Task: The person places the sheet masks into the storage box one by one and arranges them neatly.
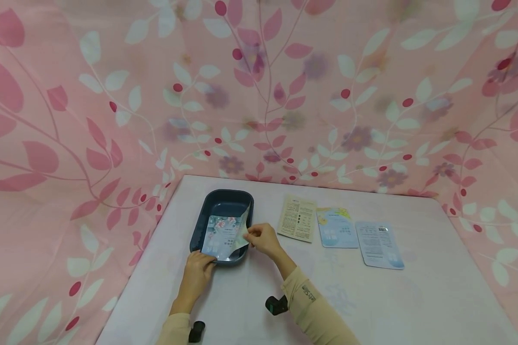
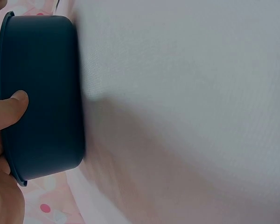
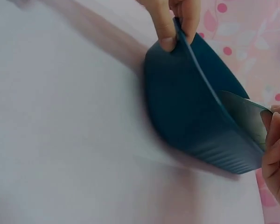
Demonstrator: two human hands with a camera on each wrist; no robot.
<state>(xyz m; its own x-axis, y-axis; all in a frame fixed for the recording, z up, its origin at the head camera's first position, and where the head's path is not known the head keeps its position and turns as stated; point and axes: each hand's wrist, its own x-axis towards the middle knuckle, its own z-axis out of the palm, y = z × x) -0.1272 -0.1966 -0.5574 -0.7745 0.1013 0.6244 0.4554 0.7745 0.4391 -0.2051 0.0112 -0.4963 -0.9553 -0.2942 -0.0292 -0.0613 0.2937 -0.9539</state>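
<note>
A dark blue rectangular basin (image 1: 224,195) stands on the white-covered table. My left hand (image 1: 194,275) grips its near rim, with the thumb (image 2: 19,99) against the outer wall in the left wrist view. Inside the basin lies a flat printed packet with a floral picture (image 1: 220,235). My right hand (image 1: 265,239) is at the basin's right rim and pinches the edge of a pale green, thin, flat packet (image 1: 241,239). That packet stands tilted, its lower part inside the basin, as the right wrist view also shows.
To the right of the basin lie a cream packet with dense print (image 1: 298,218), a blue and yellow packet (image 1: 337,227) and a light blue packet with a barcode (image 1: 380,244). A pink floral cloth (image 1: 285,96) hangs behind the table (image 1: 328,297).
</note>
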